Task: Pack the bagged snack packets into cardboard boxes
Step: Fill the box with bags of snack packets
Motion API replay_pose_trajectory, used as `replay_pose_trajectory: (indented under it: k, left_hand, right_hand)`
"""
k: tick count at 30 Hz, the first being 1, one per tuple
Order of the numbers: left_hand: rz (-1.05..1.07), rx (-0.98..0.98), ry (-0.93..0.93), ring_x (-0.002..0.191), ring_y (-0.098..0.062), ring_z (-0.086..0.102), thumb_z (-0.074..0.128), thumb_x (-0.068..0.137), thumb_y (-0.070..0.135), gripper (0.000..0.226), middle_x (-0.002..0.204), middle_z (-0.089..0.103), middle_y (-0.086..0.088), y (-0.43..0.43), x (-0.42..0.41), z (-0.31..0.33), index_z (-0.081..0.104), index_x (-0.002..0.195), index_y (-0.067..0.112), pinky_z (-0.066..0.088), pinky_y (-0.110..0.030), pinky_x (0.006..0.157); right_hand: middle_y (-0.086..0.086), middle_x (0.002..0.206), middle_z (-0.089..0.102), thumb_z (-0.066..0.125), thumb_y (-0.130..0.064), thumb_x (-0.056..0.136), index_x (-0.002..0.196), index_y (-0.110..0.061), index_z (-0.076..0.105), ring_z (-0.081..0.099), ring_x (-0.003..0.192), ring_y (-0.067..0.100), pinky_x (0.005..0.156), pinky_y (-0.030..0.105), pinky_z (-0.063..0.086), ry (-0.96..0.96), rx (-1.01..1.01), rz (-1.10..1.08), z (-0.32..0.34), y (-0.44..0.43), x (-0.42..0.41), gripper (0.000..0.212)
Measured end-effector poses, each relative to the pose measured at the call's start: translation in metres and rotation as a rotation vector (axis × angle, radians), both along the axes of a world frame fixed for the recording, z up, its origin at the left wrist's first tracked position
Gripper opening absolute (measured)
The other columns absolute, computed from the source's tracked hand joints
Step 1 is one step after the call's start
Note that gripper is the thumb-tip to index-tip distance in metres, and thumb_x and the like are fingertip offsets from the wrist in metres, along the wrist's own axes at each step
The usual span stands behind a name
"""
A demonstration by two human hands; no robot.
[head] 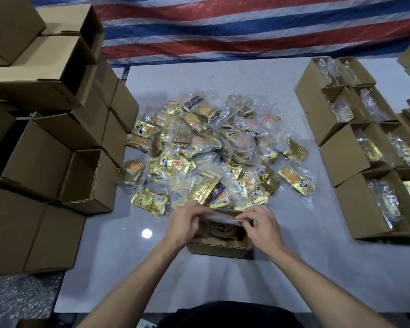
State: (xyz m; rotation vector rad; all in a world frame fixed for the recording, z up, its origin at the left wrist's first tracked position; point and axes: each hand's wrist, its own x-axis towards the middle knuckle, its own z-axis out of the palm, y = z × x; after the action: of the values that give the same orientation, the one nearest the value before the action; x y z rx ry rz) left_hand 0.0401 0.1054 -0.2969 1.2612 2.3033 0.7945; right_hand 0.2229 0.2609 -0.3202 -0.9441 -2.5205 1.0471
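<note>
At lower centre of frame, your left hand (186,221) and right hand (258,224) each pinched one end of the snack bag (223,218). Its long axis ran left-right, directly over the open box (219,250). Both hands were equally near.

The pile of bagged packets (213,150) is heaped at the middle of the desk (294,268). Left of the pile, stacked boxes (45,138) are piled in several tiers. Right of the pile, apart from it, filled boxes (355,162) are set in rows, with bags lying in them. Just in front of the pile an open box (219,249) is placed, and over its mouth a bag (223,218) is held between the left hand (187,223) and the right hand (260,226). Behind the pile a sheet (223,27) is hung.
</note>
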Motion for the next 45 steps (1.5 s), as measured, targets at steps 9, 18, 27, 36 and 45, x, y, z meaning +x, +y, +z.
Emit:
replay_pose_trajectory:
  k: [9, 18, 27, 36, 45]
  left_hand:
    - [-0.379, -0.471, 0.316, 0.111, -0.015, 0.048, 0.046, 0.088, 0.036, 0.03, 0.101, 0.07, 0.014, 0.001, 0.001, -0.006, 0.07, 0.106, 0.038, 0.022, -0.036, 0.101]
    - [-0.385, -0.645, 0.39, 0.119, -0.025, 0.043, 0.026, 0.101, 0.054, 0.052, 0.114, 0.063, -0.004, 0.012, 0.015, -0.006, 0.071, 0.117, 0.031, 0.016, -0.046, 0.109]
    - [-0.284, -0.726, 0.365, 0.116, -0.03, 0.05, 0.03, 0.102, 0.038, 0.039, 0.113, 0.07, -0.011, 0.028, 0.025, -0.009, 0.062, 0.121, 0.023, 0.017, -0.048, 0.109]
    - [-0.297, -0.762, 0.374, 0.117, -0.027, 0.055, 0.036, 0.098, 0.039, 0.039, 0.12, 0.068, -0.005, 0.033, 0.022, -0.011, 0.067, 0.112, 0.019, 0.011, -0.049, 0.113]
    - [0.11, -0.396, -0.269, 0.061, -0.016, 0.052, 0.053, 0.097, 0.035, 0.036, 0.065, 0.06, -0.001, 0.033, -0.002, -0.004, 0.064, 0.072, 0.012, 0.041, -0.03, 0.077]
  right_hand:
    - [-0.024, 0.077, 0.062, 0.075, -0.017, 0.075, 0.073, -0.029, 0.072, 0.047, 0.089, 0.011, 0.097, 0.038, 0.031, -0.132, 0.105, 0.182, -0.004, -0.001, -0.003, 0.013]
    - [-0.023, 0.082, 0.061, 0.042, -0.064, 0.09, 0.07, -0.028, 0.073, 0.037, 0.107, 0.001, 0.111, 0.037, 0.009, -0.299, 0.129, 0.29, -0.012, 0.004, -0.001, 0.052]
    - [-0.017, 0.067, 0.059, 0.059, -0.04, 0.09, 0.086, -0.035, 0.047, 0.046, 0.093, 0.002, 0.114, 0.045, 0.014, -0.32, 0.087, 0.269, -0.011, -0.004, -0.014, 0.013]
    - [-0.009, 0.1, 0.052, 0.074, -0.046, 0.071, 0.101, -0.032, 0.05, 0.042, 0.104, 0.017, 0.097, 0.038, 0.029, -0.385, 0.271, 0.071, -0.001, -0.001, -0.028, 0.041]
    - [0.005, 0.132, 0.046, 0.074, -0.038, 0.08, 0.141, -0.024, 0.035, 0.054, 0.115, 0.027, 0.088, 0.038, 0.048, -0.532, -0.357, -0.117, -0.021, 0.008, -0.017, 0.074]
